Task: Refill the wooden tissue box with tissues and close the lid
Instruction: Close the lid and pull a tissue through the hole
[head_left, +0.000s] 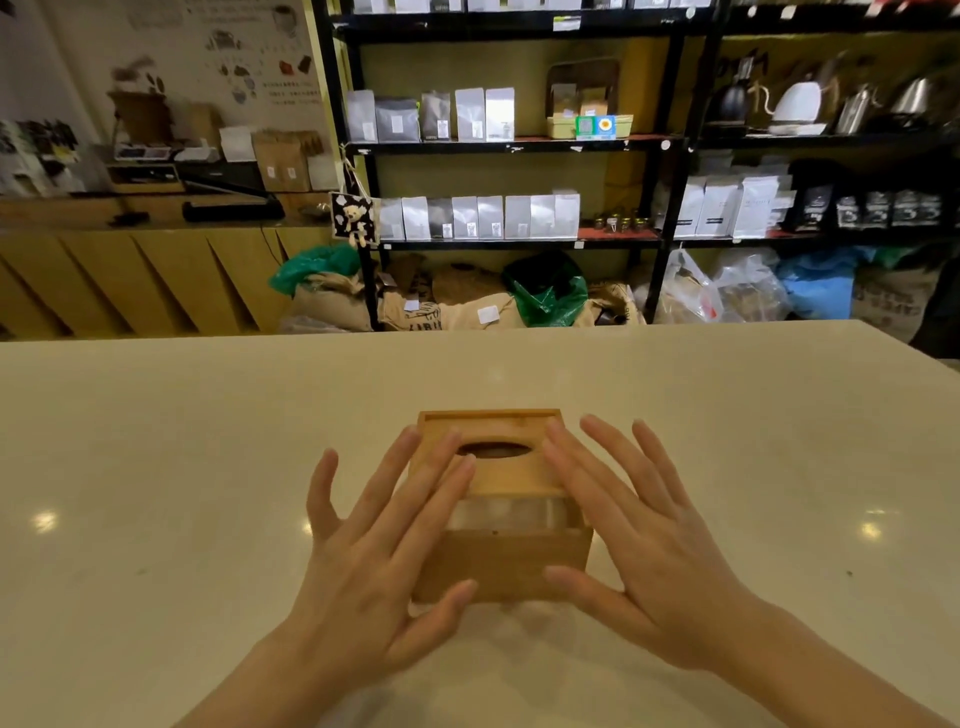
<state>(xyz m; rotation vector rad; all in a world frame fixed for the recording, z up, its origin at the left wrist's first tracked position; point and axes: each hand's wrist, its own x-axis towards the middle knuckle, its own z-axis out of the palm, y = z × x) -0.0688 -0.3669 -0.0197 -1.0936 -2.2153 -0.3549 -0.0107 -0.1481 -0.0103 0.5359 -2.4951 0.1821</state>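
Note:
A wooden tissue box (506, 564) stands on the cream table (156, 467) in front of me. Its sliding lid (511, 475), with a dark oval slot, covers the far part of the top. At the near edge a gap shows white tissues (506, 512) inside. My left hand (379, 551) lies flat with fingers spread, fingertips resting on the lid's left side and thumb by the box's front left corner. My right hand (644, 540) mirrors it on the right, fingertips on the lid and thumb against the front face.
The table's far edge runs across the middle of the view. Beyond it stand black shelves (670, 145) with bags and kettles, sacks (441, 306) on the floor, and a wooden counter (130, 280) at the left.

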